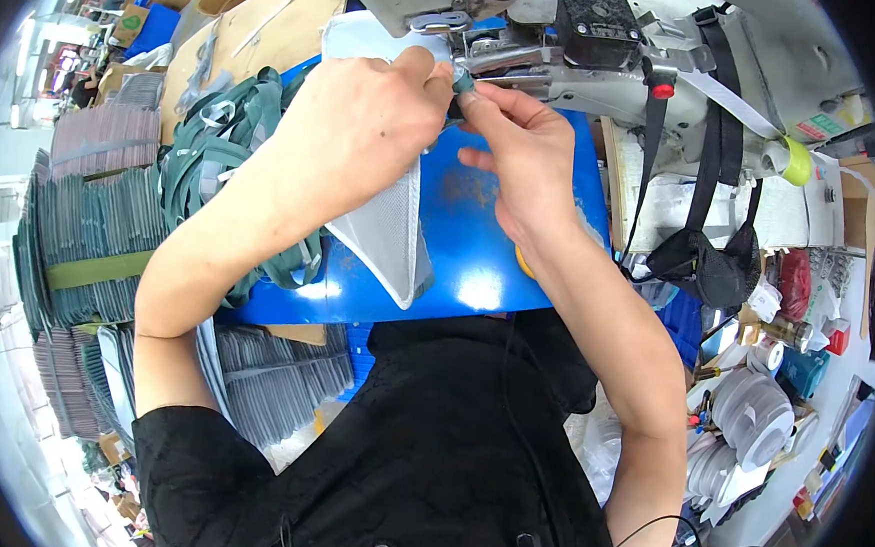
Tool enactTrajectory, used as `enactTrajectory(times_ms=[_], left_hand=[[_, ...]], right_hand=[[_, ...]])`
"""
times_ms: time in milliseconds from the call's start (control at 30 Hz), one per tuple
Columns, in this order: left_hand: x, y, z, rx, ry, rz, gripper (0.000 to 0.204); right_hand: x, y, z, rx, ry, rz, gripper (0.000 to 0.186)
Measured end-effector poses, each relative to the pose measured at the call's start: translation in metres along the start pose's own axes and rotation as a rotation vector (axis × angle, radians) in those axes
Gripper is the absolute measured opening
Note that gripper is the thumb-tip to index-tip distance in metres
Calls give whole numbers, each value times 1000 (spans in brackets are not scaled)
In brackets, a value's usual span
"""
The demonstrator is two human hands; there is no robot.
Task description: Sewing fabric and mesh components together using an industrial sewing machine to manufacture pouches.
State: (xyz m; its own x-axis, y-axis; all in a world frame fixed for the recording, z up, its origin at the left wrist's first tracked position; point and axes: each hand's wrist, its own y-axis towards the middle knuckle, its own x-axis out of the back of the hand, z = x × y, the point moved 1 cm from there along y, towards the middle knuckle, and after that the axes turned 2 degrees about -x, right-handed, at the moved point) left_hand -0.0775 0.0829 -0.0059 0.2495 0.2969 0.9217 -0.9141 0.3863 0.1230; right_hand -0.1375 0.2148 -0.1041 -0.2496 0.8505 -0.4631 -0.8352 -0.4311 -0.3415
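Head view shows a pale grey mesh panel (pixel 385 232) narrowing downward.

A green-and-white label (pixel 820 126) is borne by the pale machine body (pixel 786 54), right of the right hand (pixel 535 159); its print cannot be read.

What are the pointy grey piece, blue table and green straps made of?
Pointy grey piece: probably matte cloth; a fine, mesh-like texture shows.
Blue table: maybe painted metal or plastic; it's glossy, with bright glare.
Green straps: likely woven fabric, fairly matte; they bend and loop.
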Motion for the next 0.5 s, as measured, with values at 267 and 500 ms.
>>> enactTrajectory(times_ms=[267,500], left_hand=[[-12,10,-29,170,-114,-41,13],[-30,16,-39,527,-424,-220,17]], right_hand=[[3,0,-7,-14,119,25,24],[17,0,-3,43,141,117,24]])
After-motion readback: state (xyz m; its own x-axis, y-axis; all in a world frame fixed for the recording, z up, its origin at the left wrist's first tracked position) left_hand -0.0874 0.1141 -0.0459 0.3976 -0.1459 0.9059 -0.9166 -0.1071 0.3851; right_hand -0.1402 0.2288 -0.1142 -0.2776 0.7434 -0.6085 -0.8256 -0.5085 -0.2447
